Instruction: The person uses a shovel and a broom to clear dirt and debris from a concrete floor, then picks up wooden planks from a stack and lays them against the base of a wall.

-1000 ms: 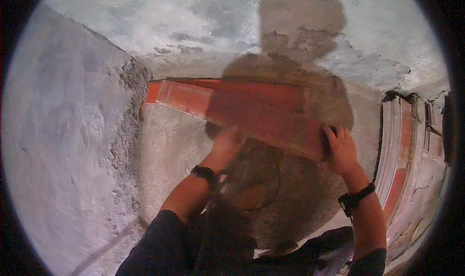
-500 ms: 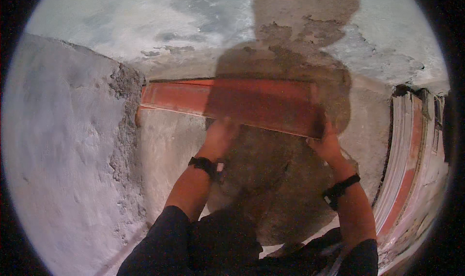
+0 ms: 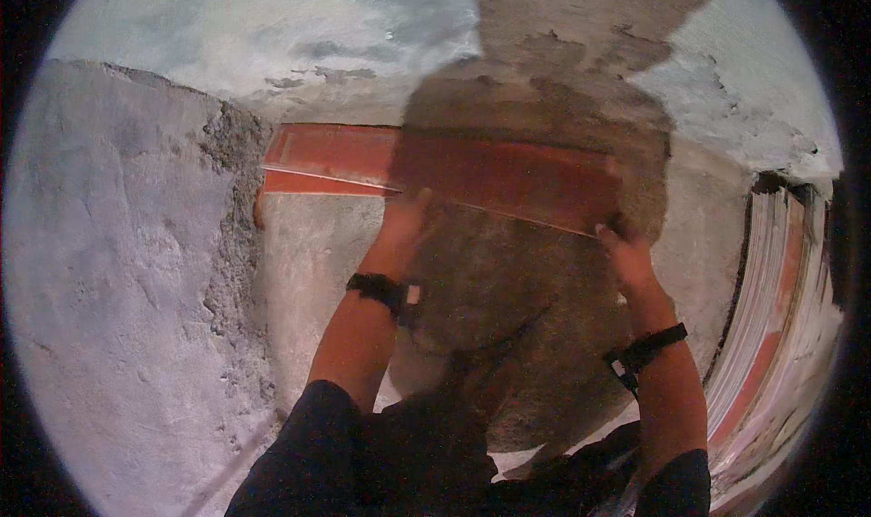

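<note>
A long, flat red strip [image 3: 336,151], like a cut tile or board, spans the space in front of me, its right part in shadow. My right hand [image 3: 631,256] grips its near right corner, thumb along the edge. At the near edge, left of the middle, my left hand [image 3: 406,227] holds the strip, its fingertips partly hidden. A second red strip [image 3: 327,184] lies under the first and shows as a narrow band at the left end. Both hands wear dark bands at the wrist.
A rough grey wall [image 3: 127,245] with a crumbling edge stands at left. Beyond the strips is a pale, patchy plastered wall [image 3: 272,36]. Several thin panels [image 3: 758,308], some red, stand edge-on at right. My shadow falls over the grey floor [image 3: 318,281].
Both hands have shifted the upper red strip away from me and slightly right. More of the lower strip now shows along the near edge at left.
</note>
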The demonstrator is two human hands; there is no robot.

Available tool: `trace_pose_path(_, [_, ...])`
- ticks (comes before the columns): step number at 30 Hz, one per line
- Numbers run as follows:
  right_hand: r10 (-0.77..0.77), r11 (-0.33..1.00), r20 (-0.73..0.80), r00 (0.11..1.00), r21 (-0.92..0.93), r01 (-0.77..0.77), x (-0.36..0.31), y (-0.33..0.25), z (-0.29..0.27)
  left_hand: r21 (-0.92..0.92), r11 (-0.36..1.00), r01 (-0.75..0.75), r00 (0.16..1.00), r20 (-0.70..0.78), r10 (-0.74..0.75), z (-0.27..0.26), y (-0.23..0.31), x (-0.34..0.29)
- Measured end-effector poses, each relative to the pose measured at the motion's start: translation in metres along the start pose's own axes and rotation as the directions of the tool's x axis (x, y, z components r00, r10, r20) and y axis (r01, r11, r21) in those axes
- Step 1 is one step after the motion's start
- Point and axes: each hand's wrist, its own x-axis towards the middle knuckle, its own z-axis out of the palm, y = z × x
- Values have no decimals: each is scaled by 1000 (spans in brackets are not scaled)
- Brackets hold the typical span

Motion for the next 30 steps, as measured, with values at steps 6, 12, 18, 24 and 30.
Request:
trace_pose_path(6, [37, 995, -2, 999, 94, -37, -1, -22, 2, 624, 509, -593, 797, 364, 483, -22, -18, 34])
trace_pose_path(12, [-62, 996, -56, 996, 60, 66, 0, -28, -6, -60, 995, 82, 995, 59, -78, -13, -1, 18])
trace_pose_path(18, [-110, 988, -39, 993, 102, 113, 23, -49, -9, 49, 992, 117, 980, -168, -108, 34, 43, 0])
trace_pose_path(24, [-58, 996, -19, 998, 64, 59, 47, -59, -8, 128, 984, 124, 989, -96, -112, 42, 50, 11])
trace_pose_path(30, [-93, 996, 55, 994, 0, 93, 66, -44, -6, 104, 984, 143, 987, -88, -134, 47, 47, 13])
